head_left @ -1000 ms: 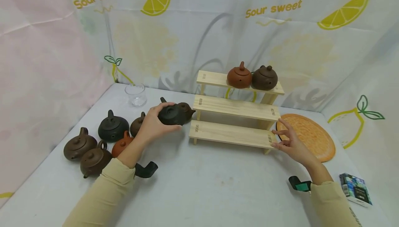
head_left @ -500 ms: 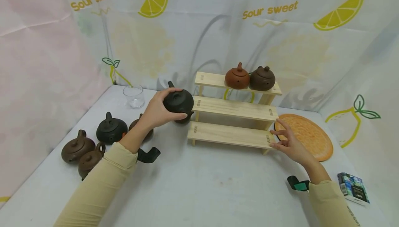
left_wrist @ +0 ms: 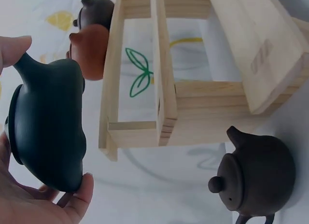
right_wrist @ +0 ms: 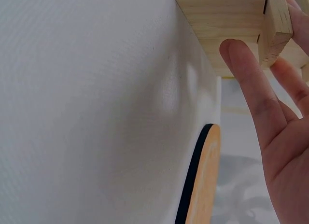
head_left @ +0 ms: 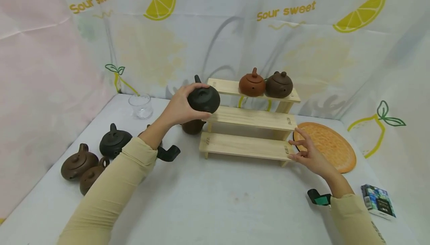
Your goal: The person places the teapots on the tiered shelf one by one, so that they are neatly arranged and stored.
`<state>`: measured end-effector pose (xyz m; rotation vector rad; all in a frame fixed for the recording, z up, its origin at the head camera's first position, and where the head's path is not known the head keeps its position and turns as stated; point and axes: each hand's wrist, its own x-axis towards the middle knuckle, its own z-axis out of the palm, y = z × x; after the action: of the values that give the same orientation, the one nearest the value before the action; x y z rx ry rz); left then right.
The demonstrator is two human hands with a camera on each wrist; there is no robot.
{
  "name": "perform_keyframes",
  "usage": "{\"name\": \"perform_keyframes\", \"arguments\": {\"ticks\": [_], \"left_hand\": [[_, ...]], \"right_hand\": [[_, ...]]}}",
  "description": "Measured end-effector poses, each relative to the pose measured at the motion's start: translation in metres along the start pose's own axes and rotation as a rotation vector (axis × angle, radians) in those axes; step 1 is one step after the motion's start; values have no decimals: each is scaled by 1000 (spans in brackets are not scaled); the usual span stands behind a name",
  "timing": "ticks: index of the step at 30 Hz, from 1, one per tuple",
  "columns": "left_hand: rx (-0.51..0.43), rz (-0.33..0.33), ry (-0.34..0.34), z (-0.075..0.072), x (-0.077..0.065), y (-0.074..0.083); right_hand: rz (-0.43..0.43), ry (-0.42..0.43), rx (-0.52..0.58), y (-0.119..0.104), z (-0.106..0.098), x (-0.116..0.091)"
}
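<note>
My left hand (head_left: 181, 107) grips a black teapot (head_left: 205, 100), thumb and fingers around its body. The teapot is held in the air by the left end of a three-tier wooden shelf (head_left: 248, 146); the left wrist view shows the black teapot (left_wrist: 50, 118) apart from the wood. Below it, a small dark brown teapot (head_left: 193, 126) stands on the table, partly hidden. My right hand (head_left: 314, 157) rests its fairly straight, spread fingers (right_wrist: 248, 74) against the shelf's right end. A reddish-brown teapot (head_left: 252, 84) and a dark brown teapot (head_left: 279, 85) sit on the top tier.
Several teapots stand at the left, including a black teapot (head_left: 114, 140) and a brown teapot (head_left: 78, 163); my left forearm covers some. A glass cup (head_left: 141, 107) stands behind them. A round pizza-like board (head_left: 327, 146) and a small box (head_left: 378, 202) lie at the right.
My left hand has lifted the black teapot up and to the right, from beside the small brown teapot to the height of the upper tiers. My right hand stays at the shelf's end.
</note>
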<state>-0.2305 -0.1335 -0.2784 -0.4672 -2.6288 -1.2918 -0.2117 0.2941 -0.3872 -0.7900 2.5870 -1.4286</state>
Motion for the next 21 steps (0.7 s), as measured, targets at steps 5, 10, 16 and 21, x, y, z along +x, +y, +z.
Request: {"name": "perform_keyframes", "arguments": {"ticks": [5,10,16,21], "left_hand": [[12,11,-3,3,17,3],[2,49,-16,4,33,7],[-31,48,-28,11,50,7],[-72,43,-45,16,64,1]], "right_hand": [[17,2,0,0,0,1],[52,-6,1,0,-1,0],[52,-5,10,0,-1,1],[51,-5,9,-1,-1,1]]}}
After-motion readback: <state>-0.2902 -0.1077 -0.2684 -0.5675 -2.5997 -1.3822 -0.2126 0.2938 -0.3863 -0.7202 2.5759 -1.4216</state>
